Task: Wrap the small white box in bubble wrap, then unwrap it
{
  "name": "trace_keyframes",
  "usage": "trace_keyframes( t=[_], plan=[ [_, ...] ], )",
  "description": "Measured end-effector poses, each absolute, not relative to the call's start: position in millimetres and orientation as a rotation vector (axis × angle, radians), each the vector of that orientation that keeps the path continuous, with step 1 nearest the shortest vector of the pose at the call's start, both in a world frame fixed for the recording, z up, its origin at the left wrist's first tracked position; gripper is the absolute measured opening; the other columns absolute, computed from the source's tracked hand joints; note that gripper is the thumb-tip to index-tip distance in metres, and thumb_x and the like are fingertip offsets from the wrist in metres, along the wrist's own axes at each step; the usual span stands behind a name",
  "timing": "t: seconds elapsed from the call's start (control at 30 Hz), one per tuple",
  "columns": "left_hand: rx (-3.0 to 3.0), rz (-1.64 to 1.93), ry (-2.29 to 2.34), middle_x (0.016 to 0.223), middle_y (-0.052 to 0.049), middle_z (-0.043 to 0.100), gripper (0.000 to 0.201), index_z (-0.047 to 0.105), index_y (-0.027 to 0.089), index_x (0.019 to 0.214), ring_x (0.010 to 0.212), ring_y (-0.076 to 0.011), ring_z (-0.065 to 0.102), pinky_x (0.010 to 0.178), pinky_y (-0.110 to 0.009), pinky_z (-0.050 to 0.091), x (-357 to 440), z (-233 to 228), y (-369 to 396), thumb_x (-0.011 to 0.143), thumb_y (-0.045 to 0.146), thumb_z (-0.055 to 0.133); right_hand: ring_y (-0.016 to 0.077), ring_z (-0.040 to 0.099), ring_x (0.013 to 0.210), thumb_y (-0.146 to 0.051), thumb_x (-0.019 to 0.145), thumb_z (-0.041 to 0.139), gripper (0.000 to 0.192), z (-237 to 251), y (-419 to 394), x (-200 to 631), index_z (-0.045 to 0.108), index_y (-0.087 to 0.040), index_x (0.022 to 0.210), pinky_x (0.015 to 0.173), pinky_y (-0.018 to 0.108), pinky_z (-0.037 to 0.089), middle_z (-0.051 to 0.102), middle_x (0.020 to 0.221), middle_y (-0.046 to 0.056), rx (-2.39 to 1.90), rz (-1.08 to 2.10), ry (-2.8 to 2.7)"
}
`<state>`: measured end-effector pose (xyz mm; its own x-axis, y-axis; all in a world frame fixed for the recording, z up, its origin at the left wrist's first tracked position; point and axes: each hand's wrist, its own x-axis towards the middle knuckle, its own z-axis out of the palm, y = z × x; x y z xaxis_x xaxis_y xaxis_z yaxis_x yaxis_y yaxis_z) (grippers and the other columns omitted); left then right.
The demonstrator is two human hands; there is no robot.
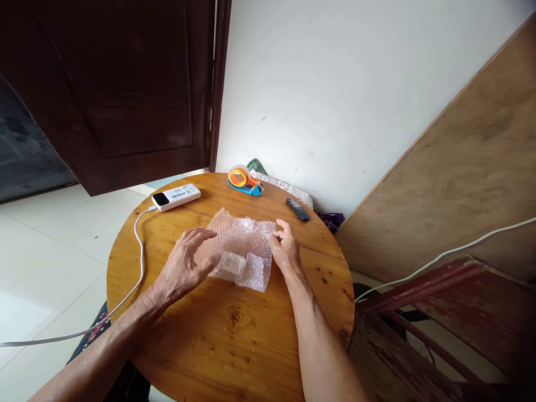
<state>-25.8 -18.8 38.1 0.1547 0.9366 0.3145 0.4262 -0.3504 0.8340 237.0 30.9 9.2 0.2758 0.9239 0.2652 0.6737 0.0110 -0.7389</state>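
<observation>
A sheet of clear bubble wrap (243, 237) lies on the round wooden table, its near part folded over a small pale, boxy item (232, 263) that shows only dimly through the plastic. My right hand (285, 248) pinches the right edge of the sheet between thumb and fingers. At the sheet's left side, my left hand (192, 259) hovers with fingers spread and thumb apart, holding nothing. Whether its fingertips touch the plastic, I cannot tell.
On the table (234, 346) stand an orange and blue tape dispenser (246, 181) at the back and a dark, partly blurred object (298, 209) at right. A white device (176, 197) trails a cable (141, 251) over the left edge. The wall (335, 84) is close behind.
</observation>
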Motion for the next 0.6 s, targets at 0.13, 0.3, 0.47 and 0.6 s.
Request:
trace_keyframes(
  t=[0.13, 0.3, 0.47, 0.6],
  plan=[
    [2.242, 0.843, 1.031, 0.132, -0.012, 0.061, 0.064, 0.057, 0.024, 0.133, 0.129, -0.0366, 0.048, 0.111, -0.053, 0.033, -19.6, 53.8, -16.2, 0.07, 0.027, 0.069, 0.0212, 0.061, 0.073, -0.027, 0.073, 0.048, 0.06, 6.1, 33.5, 238.5, 0.052, -0.014, 0.131, 0.075, 0.032, 0.046, 0.07, 0.076, 0.001, -1.781, 0.397, -1.491],
    [2.427, 0.691, 0.949, 0.125, -0.013, 0.064, 0.039, 0.071, 0.022, 0.105, 0.128, -0.0389, 0.048, 0.112, -0.056, 0.031, -18.4, 57.0, -9.2, 0.067, 0.021, 0.069, 0.0211, 0.063, 0.073, -0.028, 0.074, 0.049, 0.059, 4.2, 34.5, 238.2, 0.052, -0.014, 0.132, 0.073, 0.032, 0.046, 0.072, 0.078, 0.002, -1.8, 0.423, -1.49],
    [2.551, 0.688, 0.945, 0.136, -0.011, 0.058, 0.013, 0.069, 0.022, 0.082, 0.136, -0.0363, 0.041, 0.116, -0.057, 0.025, -24.9, 63.0, -50.0, 0.075, 0.014, 0.061, 0.021, 0.064, 0.077, -0.026, 0.077, 0.049, 0.059, 4.5, 35.4, 238.3, 0.05, -0.012, 0.134, 0.075, 0.032, 0.046, 0.073, 0.084, 0.004, -1.797, 0.442, -1.499],
    [2.481, 0.347, 0.911, 0.121, -0.012, 0.067, 0.024, 0.069, 0.022, 0.091, 0.11, -0.0332, 0.061, 0.097, -0.051, 0.046, -27.9, 59.7, -97.8, 0.072, 0.01, 0.06, 0.0223, 0.065, 0.084, -0.025, 0.079, 0.052, 0.057, 10.0, 31.8, 236.3, 0.05, -0.014, 0.135, 0.076, 0.032, 0.044, 0.073, 0.092, 0.005, -1.904, 0.386, -1.493]
  ],
)
